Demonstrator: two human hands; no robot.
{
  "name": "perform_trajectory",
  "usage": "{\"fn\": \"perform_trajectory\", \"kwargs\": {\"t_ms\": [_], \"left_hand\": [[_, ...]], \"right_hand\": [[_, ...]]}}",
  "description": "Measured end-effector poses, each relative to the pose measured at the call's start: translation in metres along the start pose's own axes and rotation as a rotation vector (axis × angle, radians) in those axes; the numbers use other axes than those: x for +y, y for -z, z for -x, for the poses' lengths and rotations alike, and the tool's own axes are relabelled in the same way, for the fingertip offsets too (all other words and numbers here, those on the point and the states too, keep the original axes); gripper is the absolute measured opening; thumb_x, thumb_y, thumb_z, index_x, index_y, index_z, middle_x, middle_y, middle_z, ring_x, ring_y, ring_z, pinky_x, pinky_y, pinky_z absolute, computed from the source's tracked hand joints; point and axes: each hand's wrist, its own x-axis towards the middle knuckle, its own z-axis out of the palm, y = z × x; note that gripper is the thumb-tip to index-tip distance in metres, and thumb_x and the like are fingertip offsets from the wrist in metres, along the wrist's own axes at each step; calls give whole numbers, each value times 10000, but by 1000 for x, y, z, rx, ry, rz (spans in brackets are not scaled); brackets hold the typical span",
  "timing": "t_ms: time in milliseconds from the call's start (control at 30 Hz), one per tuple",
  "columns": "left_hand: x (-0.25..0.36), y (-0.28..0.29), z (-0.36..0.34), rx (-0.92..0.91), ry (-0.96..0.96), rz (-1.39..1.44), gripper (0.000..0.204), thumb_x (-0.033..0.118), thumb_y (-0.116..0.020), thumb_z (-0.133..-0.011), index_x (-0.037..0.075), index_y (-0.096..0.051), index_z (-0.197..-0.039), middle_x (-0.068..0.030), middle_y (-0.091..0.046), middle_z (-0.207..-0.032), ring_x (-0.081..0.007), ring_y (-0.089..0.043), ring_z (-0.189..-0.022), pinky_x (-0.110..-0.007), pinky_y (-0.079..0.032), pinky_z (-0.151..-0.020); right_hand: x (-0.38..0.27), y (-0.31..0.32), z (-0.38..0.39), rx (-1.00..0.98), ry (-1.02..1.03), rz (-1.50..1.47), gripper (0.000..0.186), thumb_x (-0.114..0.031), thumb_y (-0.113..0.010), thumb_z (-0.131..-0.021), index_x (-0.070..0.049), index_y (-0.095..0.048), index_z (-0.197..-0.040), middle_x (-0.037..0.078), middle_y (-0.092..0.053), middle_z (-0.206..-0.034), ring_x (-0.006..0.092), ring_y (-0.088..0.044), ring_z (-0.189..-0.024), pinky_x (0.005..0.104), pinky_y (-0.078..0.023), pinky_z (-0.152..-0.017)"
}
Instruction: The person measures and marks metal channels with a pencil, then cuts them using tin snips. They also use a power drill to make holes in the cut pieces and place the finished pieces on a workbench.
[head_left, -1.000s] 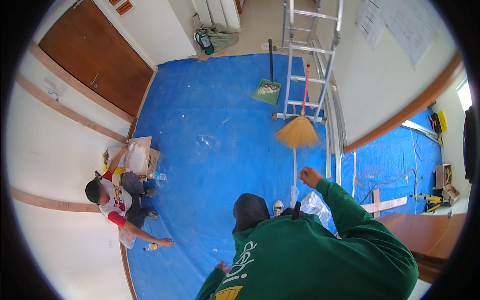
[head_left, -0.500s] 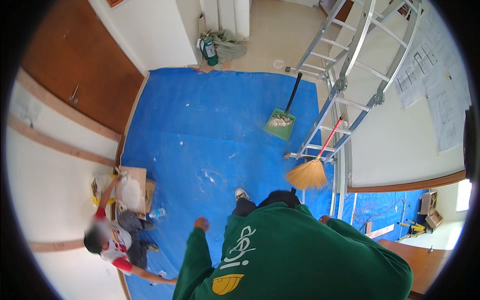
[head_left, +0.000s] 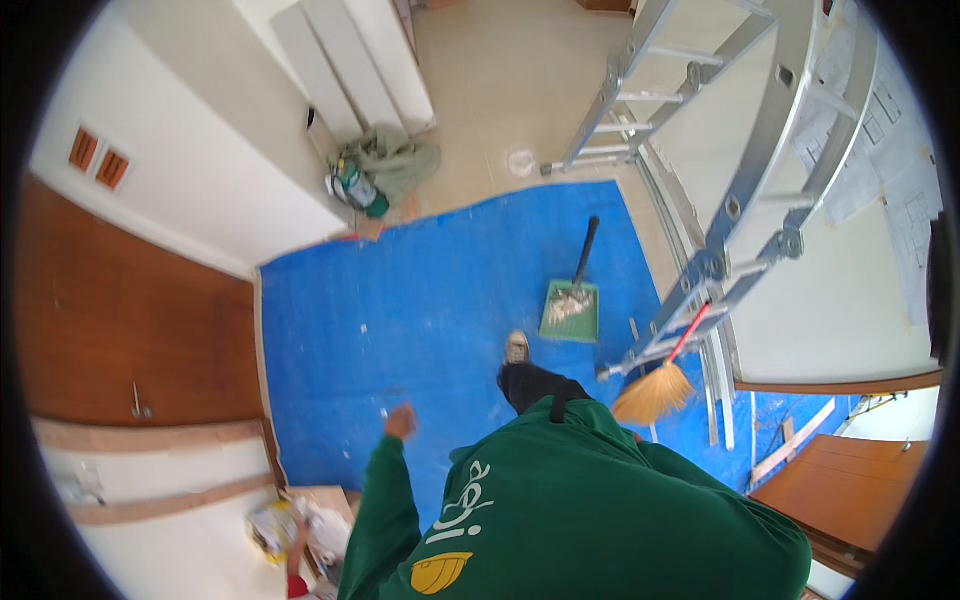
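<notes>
My left hand [head_left: 401,422] hangs beside my green sleeve, over the blue floor sheet [head_left: 330,340]. It is small and blurred; nothing shows in it. Only a sliver of my right hand [head_left: 638,437] shows past my body, its fingers hidden. The thing closest to it is a broom [head_left: 655,392] with straw bristles and a red handle, leaning at the foot of an aluminium ladder [head_left: 712,264]. Ahead of my foot lies a green dustpan [head_left: 583,328] with a black handle and pale debris in it.
A co-worker's arm [head_left: 298,560] reaches to a white-covered board [head_left: 325,530] at the lower left, beside a yellow-and-white bag [head_left: 272,530]. A green fire extinguisher [head_left: 360,190] and grey-green cloth [head_left: 395,165] stand beyond the sheet. A brown door [head_left: 140,310] is at left.
I have stepped forward: the dustpan, broom and ladder are nearer. The co-worker has slid toward the lower left edge, mostly out of view. My left hand still hangs at my side.
</notes>
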Motion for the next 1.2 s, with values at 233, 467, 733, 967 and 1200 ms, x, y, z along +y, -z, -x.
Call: {"fn": "perform_trajectory", "kwargs": {"t_ms": [233,467,733,967,1200], "left_hand": [[60,41,-36,-632,809,742,438,302,-684,-926,175,-646,-1343,-67,-678,-1376,-309,-638,-1255,-478,-533,-1033],[26,82,-200,-594,1055,910,473,375,-594,-1012,169,-569,-1438,-71,-646,-1442,-319,-648,-1247,-494,-559,-985],[-80,148,-561,-715,1209,1295,525,458,-490,-1111,163,-481,-1546,-75,-608,-1517,-330,-660,-1238,-513,-588,-930],[-70,285,-955,-714,750,768,546,469,-554,-1078,128,-530,-1503,-89,-638,-1418,-313,-652,-1186,-525,-537,-996],[47,343,-1237,-748,360,893,629,441,-651,-1031,125,-499,-1554,-78,-645,-1410,-254,-667,-1172,-463,-545,-971]], "right_hand": [[-145,228,-163,-8,271,119,340,-407,-720,-946,-76,-789,-976,167,-773,-916,332,-759,-896,475,-607,-763],[-349,433,-264,55,88,-583,371,-410,-708,-997,-52,-730,-1092,140,-773,-930,265,-744,-821,450,-598,-727],[-323,497,-388,-4,-77,32,390,-392,-659,-1023,-31,-793,-964,142,-786,-987,312,-747,-763,473,-613,-721],[-376,663,-409,122,-409,-584,414,-448,-678,-986,-84,-775,-1156,113,-753,-1004,265,-770,-821,446,-657,-624],[-299,651,-575,274,-35,-219,530,-512,-732,-971,-175,-694,-1379,201,-701,-1370,325,-711,-1192,580,-548,-1008]]}}
